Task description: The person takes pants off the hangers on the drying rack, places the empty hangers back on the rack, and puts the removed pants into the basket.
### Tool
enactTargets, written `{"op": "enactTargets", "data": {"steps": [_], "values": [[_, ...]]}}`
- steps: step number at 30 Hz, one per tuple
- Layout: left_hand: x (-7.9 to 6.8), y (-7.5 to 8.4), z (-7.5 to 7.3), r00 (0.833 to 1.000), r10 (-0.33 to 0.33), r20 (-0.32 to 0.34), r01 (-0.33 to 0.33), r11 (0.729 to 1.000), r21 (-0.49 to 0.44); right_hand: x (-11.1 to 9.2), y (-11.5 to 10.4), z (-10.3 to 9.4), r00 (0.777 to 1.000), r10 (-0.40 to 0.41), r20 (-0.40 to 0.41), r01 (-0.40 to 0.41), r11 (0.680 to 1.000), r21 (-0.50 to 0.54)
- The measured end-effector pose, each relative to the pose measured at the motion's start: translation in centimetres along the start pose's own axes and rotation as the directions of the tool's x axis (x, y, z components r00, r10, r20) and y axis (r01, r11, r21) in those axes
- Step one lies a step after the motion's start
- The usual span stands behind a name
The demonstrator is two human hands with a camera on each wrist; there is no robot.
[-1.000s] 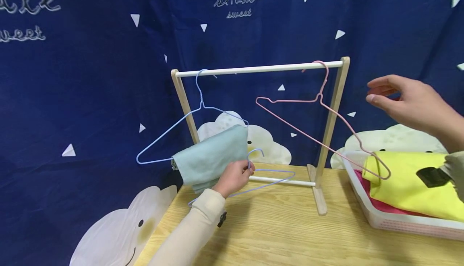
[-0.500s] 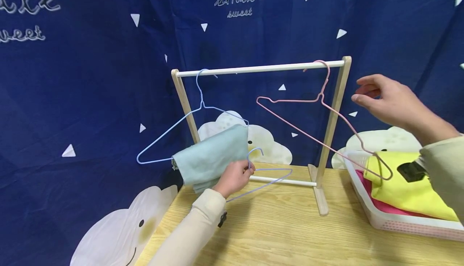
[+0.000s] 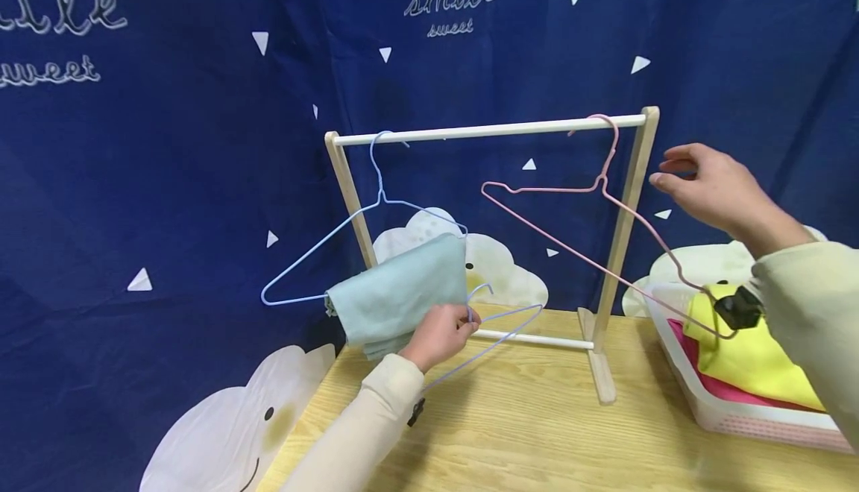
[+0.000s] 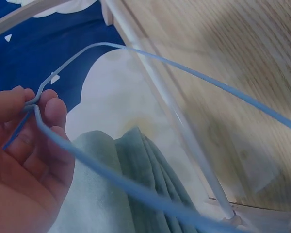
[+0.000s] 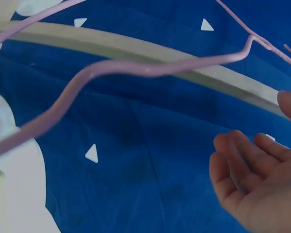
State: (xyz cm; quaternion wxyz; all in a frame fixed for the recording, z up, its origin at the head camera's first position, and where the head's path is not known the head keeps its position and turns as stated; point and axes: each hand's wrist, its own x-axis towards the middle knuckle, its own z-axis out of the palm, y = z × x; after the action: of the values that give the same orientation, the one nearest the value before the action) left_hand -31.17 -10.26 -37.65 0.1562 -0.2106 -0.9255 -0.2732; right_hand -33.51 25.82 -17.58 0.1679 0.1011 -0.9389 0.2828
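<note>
Head view is showing two light sleeves (image 3: 362, 425) reaching in from the bottom and the right edge. At the end of the nearer one, the left hand (image 3: 443, 337) is pinching a loose blue hanger (image 4: 102, 170) at its neck, thumb and fingers clamped on the wire. That hanger is tilting in the air above the wooden bench (image 3: 523, 432), its hook standing just above the fingers and one corner pointing right. The right hand (image 3: 714, 186) is hovering in the air to the right of the rack, thumb and bent fingers standing apart.

Close by that hand, a pink hanger (image 5: 150, 69) is hanging at a slant from the right part of the rack's white top bar, one long corner extending over a pale basket (image 3: 772, 432). Inside the basket, yellow cloth (image 3: 754, 369) is lying over magenta cloth (image 3: 725, 388).

Behind the left hand, a folded pale teal cloth (image 3: 403, 283) is draping over the bottom wire of a second blue hanger (image 3: 381, 192), which is hanging near the left end of the bar. The rack (image 3: 483, 132) itself is standing on the bench with wooden posts. Farthest back, a navy curtain (image 3: 215, 164) is displaying white triangles, smiling clouds and lettering reading "smile sweet".
</note>
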Motion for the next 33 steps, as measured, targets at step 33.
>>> {"op": "enactTargets", "data": {"steps": [33], "values": [[0.6, 0.5, 1.5, 0.998, 0.053, -0.042, -0.055, 0.997, -0.054, 2.7, 0.5, 2.1, 0.999, -0.05, 0.013, 0.047, 0.99, 0.134]]}}
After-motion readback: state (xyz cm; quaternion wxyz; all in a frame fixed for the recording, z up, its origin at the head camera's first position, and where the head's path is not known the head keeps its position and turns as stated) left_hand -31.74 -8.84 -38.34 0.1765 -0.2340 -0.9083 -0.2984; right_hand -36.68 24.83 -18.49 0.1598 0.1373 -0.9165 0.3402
